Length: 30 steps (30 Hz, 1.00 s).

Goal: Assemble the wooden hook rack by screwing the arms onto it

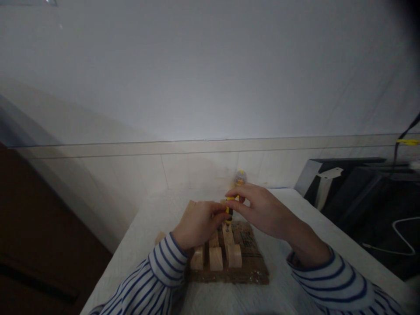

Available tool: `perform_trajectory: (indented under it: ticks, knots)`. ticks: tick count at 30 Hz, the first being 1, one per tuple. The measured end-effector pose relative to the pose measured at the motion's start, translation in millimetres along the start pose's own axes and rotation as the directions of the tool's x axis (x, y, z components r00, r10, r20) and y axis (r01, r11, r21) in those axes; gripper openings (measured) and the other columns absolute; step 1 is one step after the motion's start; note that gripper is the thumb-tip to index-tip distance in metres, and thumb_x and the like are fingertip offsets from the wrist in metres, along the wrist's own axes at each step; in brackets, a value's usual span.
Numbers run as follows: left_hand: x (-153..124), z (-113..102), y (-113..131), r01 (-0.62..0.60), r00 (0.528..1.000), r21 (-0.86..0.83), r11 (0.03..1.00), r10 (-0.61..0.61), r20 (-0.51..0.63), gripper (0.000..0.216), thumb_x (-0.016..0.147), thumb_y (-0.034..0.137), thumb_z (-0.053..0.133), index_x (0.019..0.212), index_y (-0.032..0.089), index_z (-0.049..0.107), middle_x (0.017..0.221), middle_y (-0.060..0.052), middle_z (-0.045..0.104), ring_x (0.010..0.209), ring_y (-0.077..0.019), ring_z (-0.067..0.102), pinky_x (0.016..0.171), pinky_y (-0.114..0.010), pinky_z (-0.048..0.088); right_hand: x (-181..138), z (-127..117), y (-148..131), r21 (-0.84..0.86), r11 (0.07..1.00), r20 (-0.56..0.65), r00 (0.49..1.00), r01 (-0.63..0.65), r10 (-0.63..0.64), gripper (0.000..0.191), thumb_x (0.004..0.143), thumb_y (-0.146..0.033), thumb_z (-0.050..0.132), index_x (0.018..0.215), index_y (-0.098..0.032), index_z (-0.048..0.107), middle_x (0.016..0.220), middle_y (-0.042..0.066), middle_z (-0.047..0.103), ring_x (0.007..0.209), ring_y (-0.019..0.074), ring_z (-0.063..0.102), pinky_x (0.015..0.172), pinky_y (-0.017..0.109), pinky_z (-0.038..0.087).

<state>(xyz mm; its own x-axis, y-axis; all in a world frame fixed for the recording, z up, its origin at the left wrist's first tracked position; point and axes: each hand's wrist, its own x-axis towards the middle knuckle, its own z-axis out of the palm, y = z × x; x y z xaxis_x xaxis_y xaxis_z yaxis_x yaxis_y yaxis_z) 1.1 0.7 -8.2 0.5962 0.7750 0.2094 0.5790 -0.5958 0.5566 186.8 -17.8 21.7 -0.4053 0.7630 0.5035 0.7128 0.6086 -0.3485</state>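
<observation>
Both hands meet at a small yellow-and-black screwdriver [229, 211], held upright over a wooden strip [228, 236]. My right hand [262, 212] is closed, its thumb and fingers pinching the top of the handle. Lower down, my left hand [200, 222] is closed too, with its fingertips at the side of the same handle. The screwdriver's tip points down at a small dark spot on the strip; whether it touches cannot be made out. Pale wooden blocks [215, 259] sit at the near ends of the strips. My left hand partly covers the wooden pieces.
Beneath the wood lies a brown, plastic-wrapped board [254, 262] on a white-covered table [131, 262]. A clear container with yellow in it [240, 177] stands behind my hands by the wall [197, 166]. Dark flat panels [367, 205] and a white cable [402, 251] are at the right.
</observation>
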Motion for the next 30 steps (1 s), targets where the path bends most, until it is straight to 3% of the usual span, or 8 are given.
perform_trajectory:
  ticks: [7,18,25,30]
  knots:
    - [0.6,-0.2,-0.9,-0.009,1.0,-0.014,1.0,0.009,0.014,0.028,0.091,0.031,0.047,0.1,0.019,0.071,0.089,-0.004,0.073,0.079,-0.0193,0.064,0.074,-0.027,0.047,0.6,1.1,1.0,-0.021,1.0,0.008,1.0,0.001,-0.001,0.013,0.089,-0.025,0.058,0.093,-0.017,0.068,0.086,0.005,0.071,0.082,0.0197,0.064,0.074,0.032,0.046]
    - [0.7,6.5,-6.1,0.034,0.995,-0.038,0.999,-0.037,-0.094,0.024,0.087,0.038,0.057,0.093,0.022,0.073,0.078,-0.002,0.072,0.07,-0.0183,0.063,0.065,-0.025,0.045,1.8,3.4,-3.6,0.006,1.0,-0.001,1.0,-0.031,0.031,0.014,0.087,-0.027,0.06,0.093,-0.018,0.069,0.086,0.005,0.072,0.08,0.019,0.065,0.07,0.031,0.048]
    - [1.4,9.0,-14.0,0.062,0.991,-0.067,0.996,-0.07,-0.116,0.026,0.084,0.041,0.061,0.09,0.019,0.071,0.079,-0.003,0.072,0.07,-0.0178,0.062,0.064,-0.025,0.045,-0.7,5.7,0.5,0.139,0.984,0.022,0.994,-0.111,0.109,0.029,0.089,-0.028,0.053,0.114,-0.02,0.066,0.111,0.008,0.071,0.098,0.0217,0.065,0.079,0.035,0.051]
    - [1.6,9.0,-14.6,0.057,0.992,-0.068,0.996,-0.064,-0.105,0.024,0.085,0.04,0.06,0.089,0.019,0.071,0.077,-0.003,0.07,0.068,-0.017,0.061,0.063,-0.024,0.044,0.0,4.5,3.0,0.148,0.986,0.037,0.997,-0.071,0.067,0.023,0.089,-0.025,0.054,0.104,-0.022,0.071,0.103,0.006,0.074,0.095,0.0208,0.066,0.084,0.036,0.05]
